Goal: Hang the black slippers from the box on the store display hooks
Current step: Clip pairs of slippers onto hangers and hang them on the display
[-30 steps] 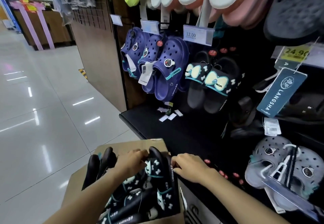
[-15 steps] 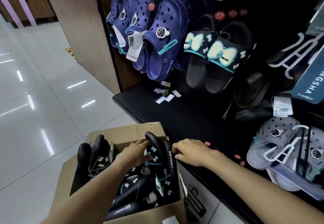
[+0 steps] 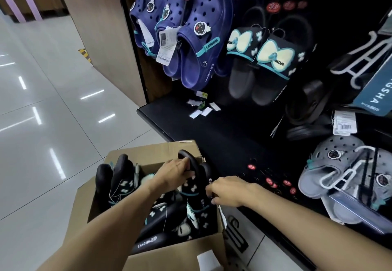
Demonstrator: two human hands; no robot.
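The cardboard box (image 3: 169,251) sits on the floor at the near left of the display, packed with black slippers (image 3: 161,211). The left hand (image 3: 171,173) grips the heel of an upright slipper at the box's far right corner. The right hand (image 3: 229,190) pinches the neighbouring slipper's side, fingers curled.

Single head-worn view, angled down, close over box (image 3: 118,188) beside display rack (image 3: 233,135).
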